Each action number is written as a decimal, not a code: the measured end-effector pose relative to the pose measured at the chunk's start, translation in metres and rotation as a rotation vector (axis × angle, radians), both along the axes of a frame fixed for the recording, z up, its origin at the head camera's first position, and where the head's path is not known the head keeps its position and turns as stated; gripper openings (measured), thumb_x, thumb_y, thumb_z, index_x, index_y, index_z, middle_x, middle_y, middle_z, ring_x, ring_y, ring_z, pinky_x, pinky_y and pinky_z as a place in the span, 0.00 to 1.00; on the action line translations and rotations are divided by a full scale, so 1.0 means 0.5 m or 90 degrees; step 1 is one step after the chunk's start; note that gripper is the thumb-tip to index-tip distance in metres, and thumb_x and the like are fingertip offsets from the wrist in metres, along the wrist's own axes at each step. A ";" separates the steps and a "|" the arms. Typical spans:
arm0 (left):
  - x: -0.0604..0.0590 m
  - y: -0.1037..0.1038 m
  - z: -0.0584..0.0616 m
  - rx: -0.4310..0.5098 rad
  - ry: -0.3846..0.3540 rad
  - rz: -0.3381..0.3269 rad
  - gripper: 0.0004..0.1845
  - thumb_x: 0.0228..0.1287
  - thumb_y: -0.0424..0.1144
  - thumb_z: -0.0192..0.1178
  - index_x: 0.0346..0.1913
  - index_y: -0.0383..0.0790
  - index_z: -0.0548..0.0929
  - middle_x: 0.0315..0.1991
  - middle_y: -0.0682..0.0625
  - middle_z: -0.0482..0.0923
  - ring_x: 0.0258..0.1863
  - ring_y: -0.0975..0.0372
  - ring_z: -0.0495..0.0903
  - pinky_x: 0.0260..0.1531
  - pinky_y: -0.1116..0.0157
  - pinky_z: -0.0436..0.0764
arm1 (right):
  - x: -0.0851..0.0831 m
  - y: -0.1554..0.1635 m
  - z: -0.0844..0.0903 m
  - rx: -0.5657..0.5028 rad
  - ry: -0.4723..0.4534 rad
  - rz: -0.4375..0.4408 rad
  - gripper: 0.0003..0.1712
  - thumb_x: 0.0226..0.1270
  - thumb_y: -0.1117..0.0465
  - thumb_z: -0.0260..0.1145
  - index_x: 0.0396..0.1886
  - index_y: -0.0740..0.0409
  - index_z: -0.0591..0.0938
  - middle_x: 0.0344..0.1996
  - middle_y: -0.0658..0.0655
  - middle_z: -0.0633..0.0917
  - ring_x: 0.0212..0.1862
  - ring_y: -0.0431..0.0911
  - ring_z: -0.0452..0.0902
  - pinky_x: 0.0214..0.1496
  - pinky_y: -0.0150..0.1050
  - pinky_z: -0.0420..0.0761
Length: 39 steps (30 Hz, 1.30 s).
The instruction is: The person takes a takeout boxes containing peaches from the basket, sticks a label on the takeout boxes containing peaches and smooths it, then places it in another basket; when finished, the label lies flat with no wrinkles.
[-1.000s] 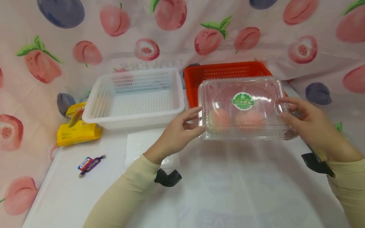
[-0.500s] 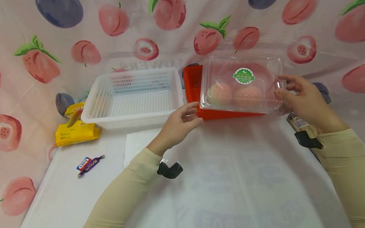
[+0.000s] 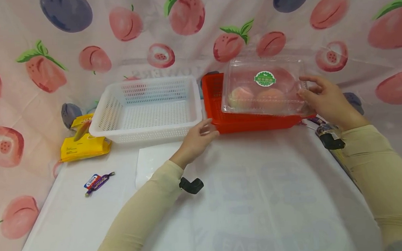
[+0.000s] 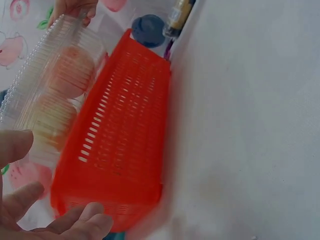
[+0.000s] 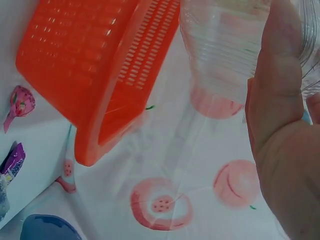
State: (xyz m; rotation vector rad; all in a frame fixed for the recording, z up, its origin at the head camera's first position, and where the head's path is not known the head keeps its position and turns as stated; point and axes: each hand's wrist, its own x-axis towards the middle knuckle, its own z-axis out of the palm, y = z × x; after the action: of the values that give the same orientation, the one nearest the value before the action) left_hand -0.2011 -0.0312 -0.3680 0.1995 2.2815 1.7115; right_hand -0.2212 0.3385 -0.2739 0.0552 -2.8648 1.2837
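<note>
A clear plastic clamshell box (image 3: 286, 69) with a green label and two peaches (image 3: 241, 97) inside is held above the red basket (image 3: 258, 125). My right hand (image 3: 331, 101) pinches its right end between thumb and fingers; the right wrist view shows the thumb (image 5: 280, 75) against the ribbed plastic. The box tilts so that its lid faces me. My left hand (image 3: 196, 142) is by the basket's near left corner with its fingers loosely spread. In the left wrist view the fingertips (image 4: 92, 220) lie close to the basket's end; whether they touch it I cannot tell.
A white basket (image 3: 147, 135) stands left of the red one, with a yellow packet (image 3: 85, 147) beside it. Small wrapped sweets (image 3: 99, 182) lie front left. A white sheet (image 3: 152, 161) lies before the white basket. A pink-wrapped lollipop (image 5: 21, 102) lies right of the red basket.
The box has gone up and back over the red basket, carried by my right hand alone. My left hand has let go of its left end and dropped slightly to the basket's corner.
</note>
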 end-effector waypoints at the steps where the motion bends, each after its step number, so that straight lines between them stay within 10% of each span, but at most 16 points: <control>1: -0.004 0.002 -0.004 -0.003 -0.003 0.002 0.34 0.70 0.46 0.63 0.76 0.47 0.65 0.68 0.45 0.70 0.65 0.51 0.72 0.59 0.54 0.77 | -0.005 0.000 -0.002 -0.003 -0.006 0.004 0.37 0.75 0.41 0.57 0.79 0.41 0.59 0.61 0.70 0.72 0.42 0.47 0.79 0.36 0.33 0.85; 15: -0.041 0.040 -0.030 0.059 0.000 0.073 0.35 0.69 0.47 0.63 0.75 0.43 0.64 0.69 0.41 0.67 0.66 0.51 0.70 0.61 0.57 0.76 | -0.075 -0.001 -0.049 -0.049 -0.030 0.027 0.38 0.75 0.44 0.58 0.79 0.51 0.60 0.62 0.74 0.71 0.39 0.41 0.79 0.36 0.34 0.85; 23: -0.060 0.062 -0.042 0.062 0.022 0.135 0.29 0.70 0.46 0.63 0.69 0.44 0.68 0.63 0.42 0.71 0.61 0.53 0.73 0.55 0.61 0.79 | -0.104 -0.009 -0.069 -0.038 -0.066 0.031 0.40 0.77 0.44 0.56 0.81 0.51 0.55 0.66 0.73 0.66 0.54 0.58 0.73 0.39 0.31 0.83; 31: -0.067 0.066 -0.040 0.073 0.017 0.140 0.31 0.69 0.44 0.64 0.72 0.48 0.67 0.62 0.45 0.71 0.60 0.54 0.74 0.55 0.61 0.79 | -0.140 -0.012 -0.076 -0.022 -0.147 0.032 0.43 0.76 0.40 0.55 0.82 0.47 0.50 0.69 0.69 0.63 0.62 0.64 0.66 0.58 0.51 0.80; 39: -0.066 0.064 -0.032 0.074 0.003 0.125 0.33 0.70 0.45 0.64 0.75 0.49 0.65 0.65 0.45 0.70 0.61 0.54 0.73 0.56 0.61 0.79 | -0.167 -0.009 -0.094 -0.034 -0.195 0.045 0.41 0.78 0.42 0.54 0.82 0.49 0.51 0.48 0.64 0.71 0.40 0.51 0.77 0.44 0.37 0.83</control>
State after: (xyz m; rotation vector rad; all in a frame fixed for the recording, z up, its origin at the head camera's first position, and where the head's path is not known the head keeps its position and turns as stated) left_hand -0.2343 0.0007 -0.3840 0.0038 2.2713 1.9439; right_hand -0.3047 0.3341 -0.3209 -0.0453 -3.1030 1.5015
